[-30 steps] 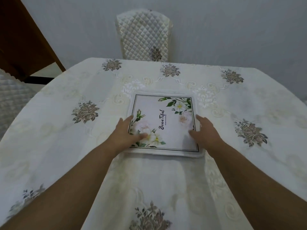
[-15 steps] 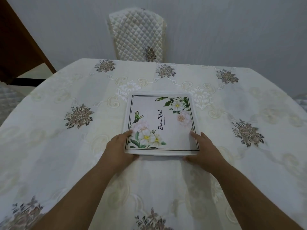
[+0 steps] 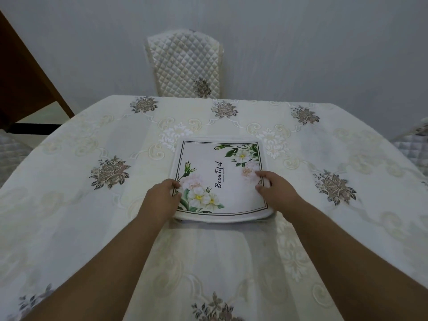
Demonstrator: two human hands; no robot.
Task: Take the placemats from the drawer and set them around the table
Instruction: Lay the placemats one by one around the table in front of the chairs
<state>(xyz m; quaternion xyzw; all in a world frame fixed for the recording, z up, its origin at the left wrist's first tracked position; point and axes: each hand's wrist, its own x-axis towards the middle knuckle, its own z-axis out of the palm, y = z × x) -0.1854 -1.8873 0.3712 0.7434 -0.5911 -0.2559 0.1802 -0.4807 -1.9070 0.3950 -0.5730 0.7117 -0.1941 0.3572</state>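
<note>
Two hands meet on one stack of placemats [image 3: 222,172]: the left hand [image 3: 162,200] curls its fingers over the stack's left edge, and the right hand [image 3: 275,193] pinches its right edge. The top mat is white, black-bordered and printed with flowers and "Beautiful". How many lie beneath cannot be told. Under the stack spreads one embroidered cream tablecloth [image 3: 92,205], and beyond the stack stands one quilted chair [image 3: 185,61].
</note>
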